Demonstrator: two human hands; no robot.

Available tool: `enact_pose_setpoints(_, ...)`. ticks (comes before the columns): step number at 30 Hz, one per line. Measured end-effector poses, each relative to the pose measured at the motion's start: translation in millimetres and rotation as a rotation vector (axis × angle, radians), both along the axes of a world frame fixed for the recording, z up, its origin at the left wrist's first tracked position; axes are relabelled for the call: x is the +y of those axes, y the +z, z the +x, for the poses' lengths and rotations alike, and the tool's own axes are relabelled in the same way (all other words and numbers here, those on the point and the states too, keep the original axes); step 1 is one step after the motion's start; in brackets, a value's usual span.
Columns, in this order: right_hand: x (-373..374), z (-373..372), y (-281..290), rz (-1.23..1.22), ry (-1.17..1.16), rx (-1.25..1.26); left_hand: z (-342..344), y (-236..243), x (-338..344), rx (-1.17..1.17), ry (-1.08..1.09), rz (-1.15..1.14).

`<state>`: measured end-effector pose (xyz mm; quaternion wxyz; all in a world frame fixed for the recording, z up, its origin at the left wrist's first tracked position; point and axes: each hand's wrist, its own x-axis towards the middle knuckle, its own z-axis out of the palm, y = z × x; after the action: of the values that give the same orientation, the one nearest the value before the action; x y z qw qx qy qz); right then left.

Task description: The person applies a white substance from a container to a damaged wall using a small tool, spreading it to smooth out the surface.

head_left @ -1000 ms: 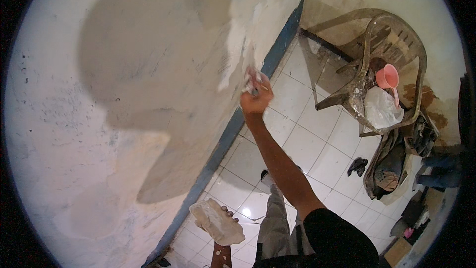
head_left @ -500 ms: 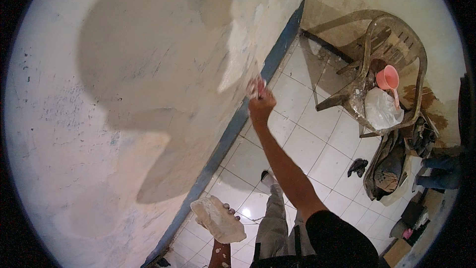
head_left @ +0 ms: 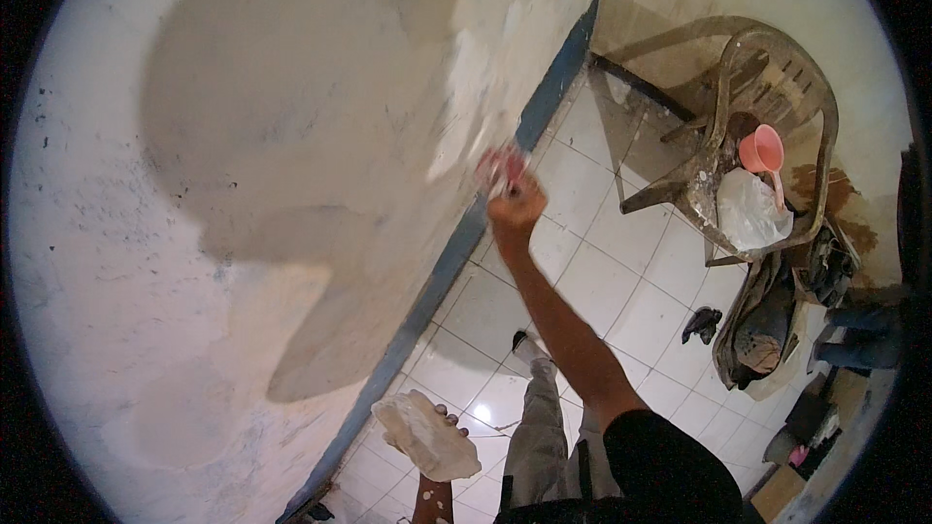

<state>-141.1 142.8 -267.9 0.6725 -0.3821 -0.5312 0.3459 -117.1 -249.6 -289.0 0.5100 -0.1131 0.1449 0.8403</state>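
My right hand (head_left: 518, 206) is stretched forward with its fingers closed around a reddish hand tool smeared with white (head_left: 500, 167), perhaps a scraper. Motion blurs the tool, so its exact kind is unclear. It is at the patchy off-white wall (head_left: 320, 146), beside a pale wet-looking streak. Lower down, my left hand (head_left: 450, 415) grips the edge of a flat piece loaded with off-white paste (head_left: 417, 435). Only the fingertips show past its right edge; the palm is hidden beneath. White splashes dot the left wrist.
A blue skirting band (head_left: 451, 252) runs between wall and white tiled floor (head_left: 597, 281). At the right stands a dirty plastic chair (head_left: 825, 116) bearing a pink dipper (head_left: 760, 148) and a white plastic bag (head_left: 749, 213). Near it lie a dark sack (head_left: 752, 330) and a black scrap (head_left: 701, 325).
The tool in my right hand has shifted slightly and is more blurred; the wrist has turned a little. My left hand and its paste-covered piece have dropped slightly.
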Motion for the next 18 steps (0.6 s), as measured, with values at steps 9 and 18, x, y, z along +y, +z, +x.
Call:
enact_pose_setpoints(9, -20.4, -40.0, -41.8, 0.321, -0.11, -0.638, -4.0, -7.8, -3.4, 0.071, -0.035, 0.046)
enact_pose_setpoints(18, 81.6, -13.5, -35.5, -0.23, 0.064, -0.09, -5.7, -22.2, 8.5, 0.035, -0.074, 0.117)
